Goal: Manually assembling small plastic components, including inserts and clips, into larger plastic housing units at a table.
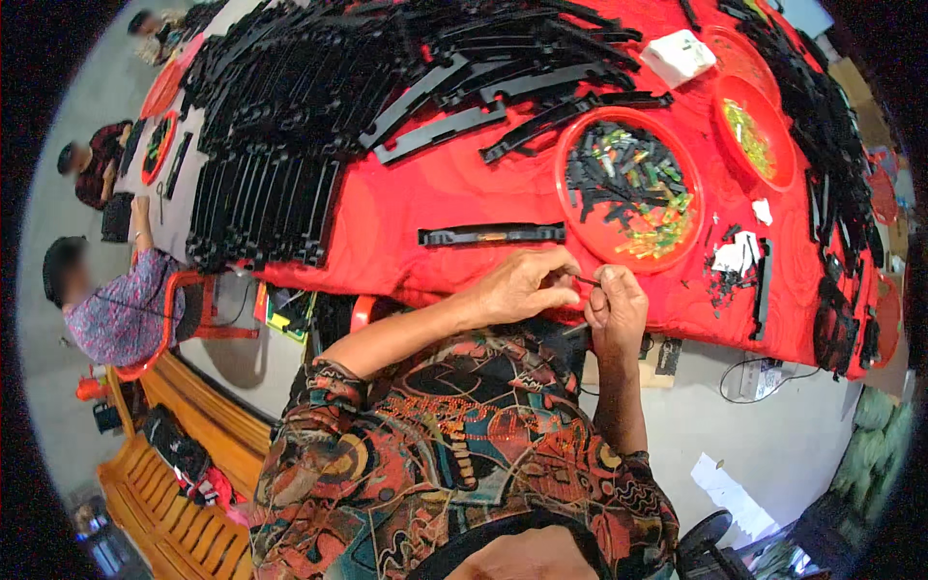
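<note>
Just off the near edge of the red-covered table, my two hands meet over my lap. My left hand (534,286) pinches one end of a small dark strip (587,281). The strip's other end is between the thumb and finger of my right hand (617,304), whose remaining fingers curl in. Beyond my left hand, a long black plastic bar (491,234) lies on the cloth. Beyond both hands stands a round red basin (564,174) with short black pieces and yellow-green and orange bits in it.
Long black bars (261,208) are piled and lined up at the left and far side. A second red basin (788,174), a white block (679,58) and black scraps (732,288) lie right. A co-worker (126,300) sits at left, near a wooden bench (184,483).
</note>
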The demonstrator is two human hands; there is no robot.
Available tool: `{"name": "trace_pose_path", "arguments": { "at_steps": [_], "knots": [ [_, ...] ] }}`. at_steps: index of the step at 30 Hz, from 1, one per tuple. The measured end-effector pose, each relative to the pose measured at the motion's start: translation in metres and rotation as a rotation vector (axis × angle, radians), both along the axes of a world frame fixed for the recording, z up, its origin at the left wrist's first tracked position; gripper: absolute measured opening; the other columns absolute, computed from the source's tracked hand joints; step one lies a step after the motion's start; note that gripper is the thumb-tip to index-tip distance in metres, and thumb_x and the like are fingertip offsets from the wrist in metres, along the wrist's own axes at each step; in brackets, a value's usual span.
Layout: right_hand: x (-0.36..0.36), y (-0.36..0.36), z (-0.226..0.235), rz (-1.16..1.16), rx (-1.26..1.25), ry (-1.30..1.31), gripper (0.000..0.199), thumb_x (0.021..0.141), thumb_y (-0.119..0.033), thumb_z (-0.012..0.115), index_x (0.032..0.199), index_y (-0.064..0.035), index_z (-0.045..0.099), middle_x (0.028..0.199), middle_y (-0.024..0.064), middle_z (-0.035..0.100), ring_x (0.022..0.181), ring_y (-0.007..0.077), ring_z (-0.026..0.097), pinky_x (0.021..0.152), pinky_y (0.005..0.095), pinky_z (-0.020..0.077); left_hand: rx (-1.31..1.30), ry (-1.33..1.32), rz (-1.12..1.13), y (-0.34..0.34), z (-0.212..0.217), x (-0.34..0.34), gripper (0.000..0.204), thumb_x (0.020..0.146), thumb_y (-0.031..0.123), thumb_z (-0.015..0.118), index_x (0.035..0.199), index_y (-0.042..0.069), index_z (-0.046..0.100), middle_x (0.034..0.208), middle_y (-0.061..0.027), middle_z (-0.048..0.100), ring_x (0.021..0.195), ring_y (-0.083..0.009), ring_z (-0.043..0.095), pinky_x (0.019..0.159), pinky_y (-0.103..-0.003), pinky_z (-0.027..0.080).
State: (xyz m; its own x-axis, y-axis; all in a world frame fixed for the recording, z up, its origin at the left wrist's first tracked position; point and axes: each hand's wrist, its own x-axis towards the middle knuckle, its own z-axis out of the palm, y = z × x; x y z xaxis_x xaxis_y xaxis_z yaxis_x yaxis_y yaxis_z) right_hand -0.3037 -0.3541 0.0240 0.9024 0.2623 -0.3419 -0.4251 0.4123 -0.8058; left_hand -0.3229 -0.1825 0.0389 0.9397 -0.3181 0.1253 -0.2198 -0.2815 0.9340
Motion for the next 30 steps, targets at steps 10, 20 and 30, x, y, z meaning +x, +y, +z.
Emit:
{"name": "trace_pose_path", "arguments": {
  "at_steps": [10, 20, 30],
  "knots": [
    [-0.014, 0.034, 0.004, 0.228, -0.218, -0.032, 0.012, 0.086, -0.015, 0.055, 0.089, -0.0028, 0.054, 0.062, -0.0007, 0.052, 0.049, 0.0029, 0.041, 0.044, 0.0171, 0.032, -0.073, 0.052, 0.356, 0.029, -0.023, -0.042, 0.011, 0.082, 0.01, 0.06, 0.08, 0.0, 0.054, 0.06, -0.0033, 0.052, 0.055, -0.0082, 0.047, 0.049, -0.027, 0.038],
    [-0.007, 0.052, 0.0, 0.408, -0.472, -0.061, 0.008, 0.08, -0.009, 0.062, 0.082, -0.0018, 0.057, 0.073, -0.0016, 0.056, 0.065, 0.004, 0.049, 0.058, 0.0179, 0.0401, -0.104, 0.121, 0.378, 0.052, -0.038, -0.052, 0.012, 0.083, 0.011, 0.06, 0.08, 0.0, 0.055, 0.064, -0.0054, 0.055, 0.059, -0.0093, 0.052, 0.053, -0.027, 0.042],
    [0.009, 0.069, -0.005, 0.374, -0.529, -0.194, 0.011, 0.079, -0.01, 0.065, 0.075, -0.0022, 0.057, 0.064, -0.004, 0.053, 0.057, 0.0023, 0.044, 0.051, 0.0176, 0.0359, -0.083, 0.159, 0.513, 0.062, -0.036, -0.047, 0.013, 0.078, 0.011, 0.063, 0.075, 0.001, 0.055, 0.061, -0.0076, 0.054, 0.054, -0.0185, 0.052, 0.051, -0.031, 0.041]
  ]
}}
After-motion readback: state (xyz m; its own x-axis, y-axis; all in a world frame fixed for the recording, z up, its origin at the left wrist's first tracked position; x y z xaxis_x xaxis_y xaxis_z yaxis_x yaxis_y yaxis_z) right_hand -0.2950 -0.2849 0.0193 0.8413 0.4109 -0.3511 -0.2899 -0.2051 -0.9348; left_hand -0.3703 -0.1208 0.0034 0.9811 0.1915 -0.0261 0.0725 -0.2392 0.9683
